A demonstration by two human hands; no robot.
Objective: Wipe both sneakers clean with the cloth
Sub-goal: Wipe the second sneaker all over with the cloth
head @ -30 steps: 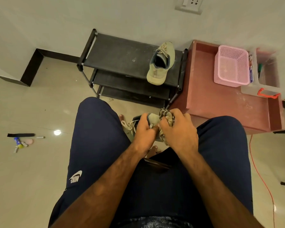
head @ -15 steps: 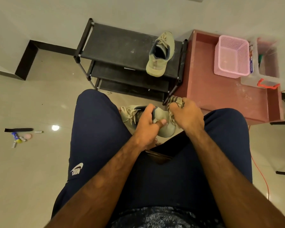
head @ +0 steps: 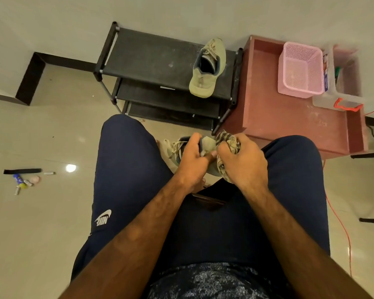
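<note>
right hand (head: 243,162), fingers clenching the cloth (head: 227,138), slides back toward six o'clock over the sneaker (head: 209,143) gripped by left hand (head: 192,157).

Glossy tiled floor (head: 41,223) — matt black shoe rack (head: 156,59), pink plastic mesh basket (head: 300,70), patterned cloth (head: 227,137).

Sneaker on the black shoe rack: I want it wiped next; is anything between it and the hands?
Nothing visible: the olive-green laced sneaker lies alone atop the black shoe rack, with open space to the left hand and right hand.
</note>
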